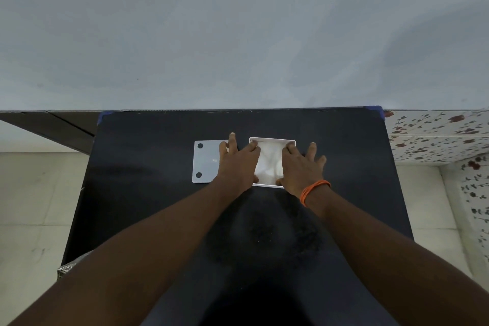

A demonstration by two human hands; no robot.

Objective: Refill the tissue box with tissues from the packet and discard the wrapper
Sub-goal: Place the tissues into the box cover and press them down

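A white open-topped tissue box stands on the black table, with white tissues lying inside it. My left hand rests over the box's left edge, fingers spread and some fingertips pressing on the tissues. My right hand lies over the right edge, its fingers likewise down on the tissues and its thumb at the near rim. A flat white lid with two dark dots lies on the table just left of the box, partly under my left hand. No wrapper is visible.
The black table ends at a pale wall behind. Blue tape marks its far corners. Light floor tiles lie to the left, and flower-patterned tiles to the right. An orange band is on my right wrist.
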